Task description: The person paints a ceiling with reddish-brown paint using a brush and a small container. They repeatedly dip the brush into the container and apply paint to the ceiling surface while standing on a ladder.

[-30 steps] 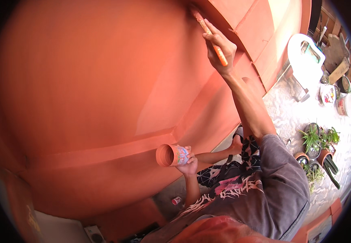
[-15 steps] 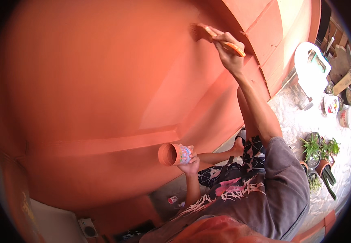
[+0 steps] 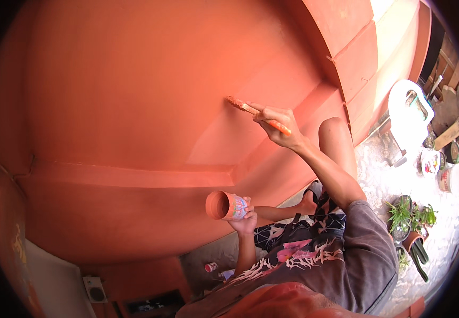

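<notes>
My right hand [image 3: 276,123] grips a paintbrush [image 3: 237,103] with an orange handle, its bristles at the terracotta-orange wall surface [image 3: 134,95], where a paler band lies to the lower right of the brush. Lower down, my left hand [image 3: 246,219] holds a small terracotta-coloured cup [image 3: 219,204] with a colourful printed wrap; its open mouth faces up and I cannot make out how much is inside.
On the sunlit patio to my right are a white plastic chair [image 3: 399,119], white buckets [image 3: 451,178], potted plants [image 3: 402,216] and wood scraps [image 3: 448,132]. Small containers [image 3: 211,267] lie on the floor below. A speaker-like box [image 3: 95,290] is at lower left.
My right hand with the brush has moved down and leftward along the wall. My left hand still holds the cup at much the same spot. My knee shows more.
</notes>
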`<action>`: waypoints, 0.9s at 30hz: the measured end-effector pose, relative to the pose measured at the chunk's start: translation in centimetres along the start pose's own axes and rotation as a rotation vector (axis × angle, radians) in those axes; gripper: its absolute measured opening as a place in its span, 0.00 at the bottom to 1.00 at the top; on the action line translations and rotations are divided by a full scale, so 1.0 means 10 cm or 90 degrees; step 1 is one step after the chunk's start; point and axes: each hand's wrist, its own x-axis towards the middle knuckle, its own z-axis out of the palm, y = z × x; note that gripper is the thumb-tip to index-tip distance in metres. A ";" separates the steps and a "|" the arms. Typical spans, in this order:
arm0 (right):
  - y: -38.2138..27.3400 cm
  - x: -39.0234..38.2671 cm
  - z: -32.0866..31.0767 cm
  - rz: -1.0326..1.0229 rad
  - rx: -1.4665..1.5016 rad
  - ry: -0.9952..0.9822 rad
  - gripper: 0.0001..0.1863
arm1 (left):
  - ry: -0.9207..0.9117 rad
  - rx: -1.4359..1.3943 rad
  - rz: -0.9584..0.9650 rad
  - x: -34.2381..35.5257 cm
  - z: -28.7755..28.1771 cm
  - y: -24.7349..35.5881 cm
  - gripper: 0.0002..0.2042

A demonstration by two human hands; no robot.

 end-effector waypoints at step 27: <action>0.48 0.11 0.09 0.040 0.000 0.080 0.02 | -0.038 -0.010 0.123 -0.22 -0.01 -0.19 0.31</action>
